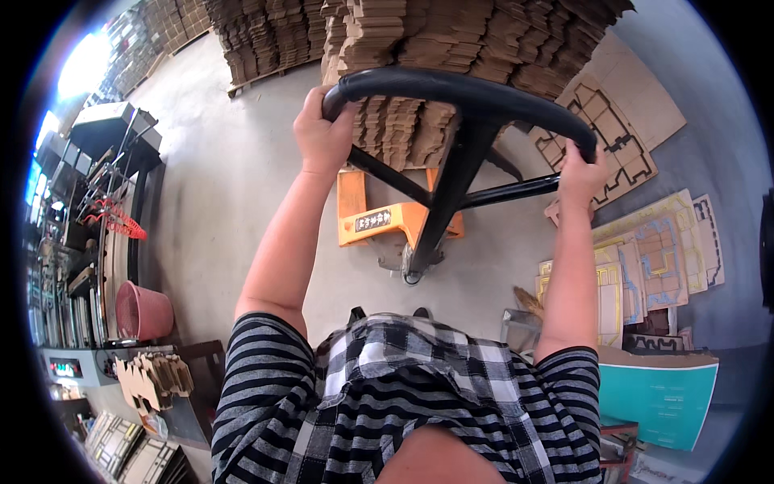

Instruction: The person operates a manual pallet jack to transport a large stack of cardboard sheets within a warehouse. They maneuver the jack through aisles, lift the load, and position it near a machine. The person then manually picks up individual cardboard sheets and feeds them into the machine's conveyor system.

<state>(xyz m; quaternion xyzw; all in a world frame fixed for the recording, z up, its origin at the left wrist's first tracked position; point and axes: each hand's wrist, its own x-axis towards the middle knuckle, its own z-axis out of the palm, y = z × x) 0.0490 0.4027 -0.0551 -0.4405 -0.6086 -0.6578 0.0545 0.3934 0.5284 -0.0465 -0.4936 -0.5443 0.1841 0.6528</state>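
Both my hands grip the black loop handle of a pallet jack (451, 161), one at each end of its curved bar. My left hand (324, 133) is wrapped round the left end, and my right hand (582, 177) closes on the right end. From the handle a black shaft runs down to the jack's orange body (379, 219), which stands on the floor ahead of me. Beyond the body rises a tall load of stacked flat brown cardboard (403, 133). The forks are mostly hidden beneath that load.
More cardboard stacks (270, 36) stand on a pallet at the far left. A machine (121, 133) and a pink basket (143, 310) line the left side. Die-cutting boards (661, 258) lean along the right wall, with a teal sheet (657, 399) nearer me.
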